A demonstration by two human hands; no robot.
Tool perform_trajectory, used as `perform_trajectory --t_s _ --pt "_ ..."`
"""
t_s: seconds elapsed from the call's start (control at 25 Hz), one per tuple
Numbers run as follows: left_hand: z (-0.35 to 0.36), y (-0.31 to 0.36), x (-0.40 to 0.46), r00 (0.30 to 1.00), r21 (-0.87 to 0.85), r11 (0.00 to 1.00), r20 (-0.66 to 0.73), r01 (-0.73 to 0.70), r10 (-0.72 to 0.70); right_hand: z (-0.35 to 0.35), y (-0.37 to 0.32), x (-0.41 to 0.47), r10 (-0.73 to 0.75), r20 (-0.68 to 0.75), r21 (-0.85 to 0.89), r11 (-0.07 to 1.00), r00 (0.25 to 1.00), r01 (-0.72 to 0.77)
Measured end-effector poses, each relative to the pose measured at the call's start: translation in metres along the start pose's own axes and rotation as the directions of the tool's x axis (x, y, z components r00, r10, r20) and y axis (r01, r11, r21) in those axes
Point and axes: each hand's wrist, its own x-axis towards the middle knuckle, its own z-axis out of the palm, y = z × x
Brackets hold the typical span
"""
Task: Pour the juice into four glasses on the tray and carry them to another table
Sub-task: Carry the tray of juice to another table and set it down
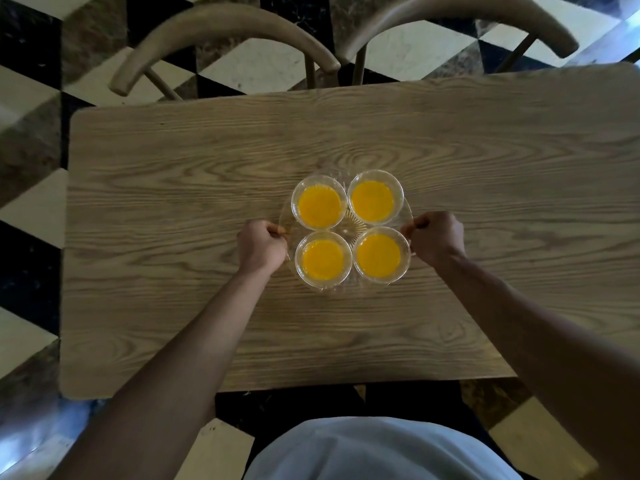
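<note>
A clear round tray (pixel 347 227) is sitting just above the centre of the frame, over a wooden table (pixel 485 188) that is filling most of the view. Four glasses are standing on it in a square, rims nearly touching: upper-left glass (pixel 319 205), upper-right glass (pixel 375 200), lower-left glass (pixel 323 259) and lower-right glass (pixel 381 255). Each is holding orange juice (pixel 372 201), the level well below the rim.

The left hand (pixel 260 244) is gripping the tray's left edge, fingers curled shut over the rim, the knuckles lying just beside the lower-left glass. The right hand (pixel 437 236) is clamping the opposite edge in the same manner, closed on the rim just beside the lower-right glass. The tray is therefore lying directly between the two fists, both forearms running down towards the lower corners of the frame.

Whether the tray is resting on the table or raised slightly off it cannot be told (the clear plastic is giving no readable shadow).

Two curved wooden chair backs, the left chair (pixel 225 39) and the right chair (pixel 450 15), are standing along the table's far edge at the top of the frame. A black, white and brown checkered floor (pixel 31 209) is showing around the table.
</note>
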Motion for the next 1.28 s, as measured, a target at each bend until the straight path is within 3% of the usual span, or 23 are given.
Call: perform_trajectory --t_s 1.28 --pt "0.0067 -0.0028 0.0052 0.999 -0.025 1.000 0.044 0.003 -0.002 0.0073 0.0068 0.0000 0.030 0.003 0.023 0.999 1.000 -0.030"
